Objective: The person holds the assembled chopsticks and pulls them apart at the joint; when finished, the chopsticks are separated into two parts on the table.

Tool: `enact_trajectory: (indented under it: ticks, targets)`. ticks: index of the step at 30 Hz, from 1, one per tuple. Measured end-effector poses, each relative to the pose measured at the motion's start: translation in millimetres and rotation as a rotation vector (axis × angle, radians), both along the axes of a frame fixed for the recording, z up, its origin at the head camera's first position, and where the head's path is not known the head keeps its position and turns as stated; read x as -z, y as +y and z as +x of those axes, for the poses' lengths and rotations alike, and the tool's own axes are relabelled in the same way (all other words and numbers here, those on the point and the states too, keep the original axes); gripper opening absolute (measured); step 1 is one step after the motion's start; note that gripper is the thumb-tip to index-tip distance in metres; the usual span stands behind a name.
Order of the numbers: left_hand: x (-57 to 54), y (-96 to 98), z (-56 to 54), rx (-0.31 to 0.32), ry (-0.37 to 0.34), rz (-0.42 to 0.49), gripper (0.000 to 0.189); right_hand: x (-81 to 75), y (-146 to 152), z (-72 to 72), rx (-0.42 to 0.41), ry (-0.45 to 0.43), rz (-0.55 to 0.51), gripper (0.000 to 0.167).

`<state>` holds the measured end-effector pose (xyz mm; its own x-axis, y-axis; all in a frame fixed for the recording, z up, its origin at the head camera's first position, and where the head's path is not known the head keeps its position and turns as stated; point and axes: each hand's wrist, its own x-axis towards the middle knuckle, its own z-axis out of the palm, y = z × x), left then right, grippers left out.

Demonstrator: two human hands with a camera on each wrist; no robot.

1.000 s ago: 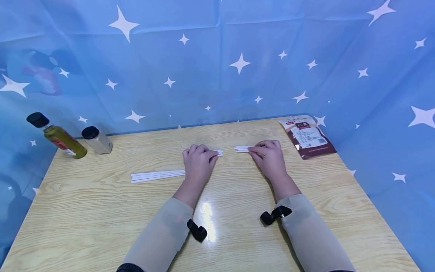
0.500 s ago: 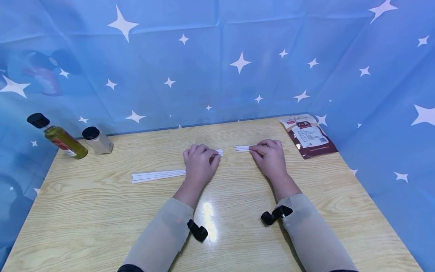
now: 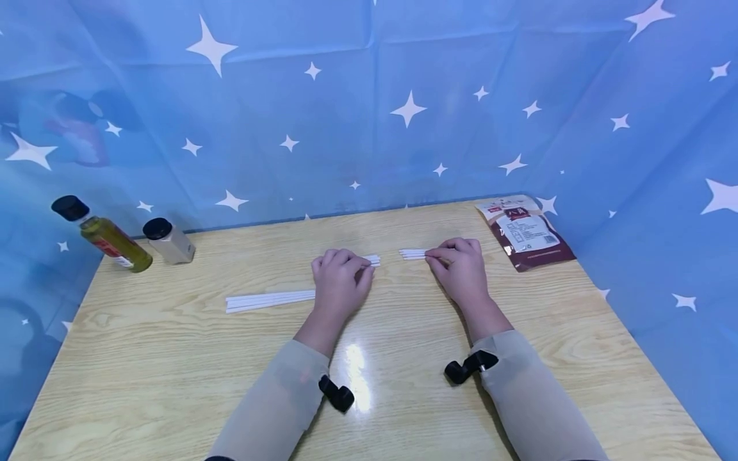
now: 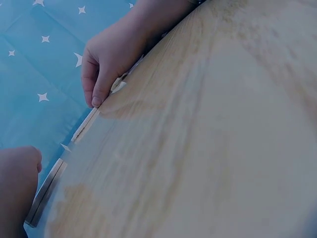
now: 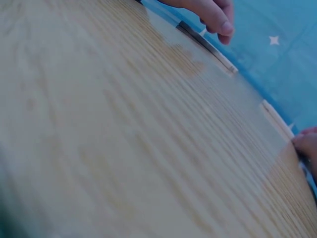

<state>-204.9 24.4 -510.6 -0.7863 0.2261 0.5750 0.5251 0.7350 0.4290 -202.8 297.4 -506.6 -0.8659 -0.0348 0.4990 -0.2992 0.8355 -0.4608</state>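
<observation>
In the head view my left hand point(image 3: 340, 278) hangs over a bundle of thin white sticks point(image 3: 375, 260), whose ends show past the fingers. The right wrist view shows that hand point(image 5: 210, 15) with thumb and fingers bent together, a gap between them and the sticks point(image 5: 210, 49). My right hand point(image 3: 460, 272) pinches the end of a second bundle of white sticks point(image 3: 412, 253) lying on the table; the left wrist view shows the fingertips on these sticks point(image 4: 85, 124). Several longer white sticks point(image 3: 268, 299) lie to the left, partly hidden by my left hand.
On the wooden table point(image 3: 173, 384) stand an oil bottle point(image 3: 112, 243) and a black-capped seasoning jar point(image 3: 169, 240) at the back left. A brown and white packet point(image 3: 524, 234) lies at the back right. A blue star-patterned curtain point(image 3: 346, 115) hangs behind.
The head view has shifted slightly, so the scene sits a little lower and further right. Both hands and the sticks keep their places on the table.
</observation>
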Motion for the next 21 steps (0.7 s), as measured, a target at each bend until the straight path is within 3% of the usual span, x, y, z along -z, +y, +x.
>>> enact_trajectory:
  ticks: [10, 21]
  targets:
    - [2.1, -1.2, 0.5, 0.006, -0.022, 0.001, 0.011, -0.6, -1.6, -1.3, 0.032, -0.060, -0.003, 0.009]
    - [-0.7, -2.5, 5.6, 0.042, 0.014, 0.010, 0.011, 1.6, -1.0, -0.8, 0.017, -0.022, -0.010, 0.010]
